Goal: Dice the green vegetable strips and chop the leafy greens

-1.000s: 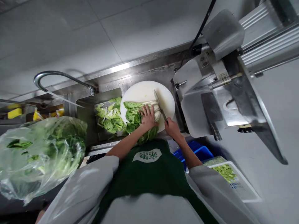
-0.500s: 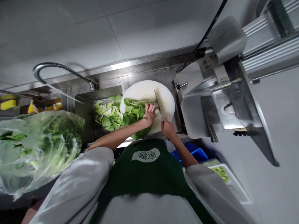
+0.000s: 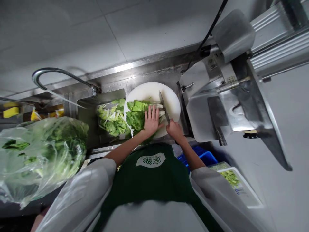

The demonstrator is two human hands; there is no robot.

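A round white cutting board [image 3: 172, 111] lies across the sink counter. Leafy greens [image 3: 135, 120] rest on its left half, their pale stems pointing right. My left hand [image 3: 152, 120] lies flat on the greens with its fingers spread. In my right hand [image 3: 174, 130] is the handle of a knife [image 3: 164, 105]; its blade stands on the board just right of the stems, angled up and slightly left. Cut leaves [image 3: 113, 117] fill part of the sink basin beside the board's left edge.
A large plastic bag of greens [image 3: 48, 151] stands at the left. Behind the basin is a curved faucet [image 3: 62, 68]. A metal slicing machine [image 3: 224, 96] borders the board's right. Blue crates [image 3: 205, 158] and a white tray [image 3: 248, 193] sit low at the right.
My left hand has flattened on the greens, its fingers straightened and spread from a curled hold. The knife has stayed near the stems, its blade now tilted to show more of its face.
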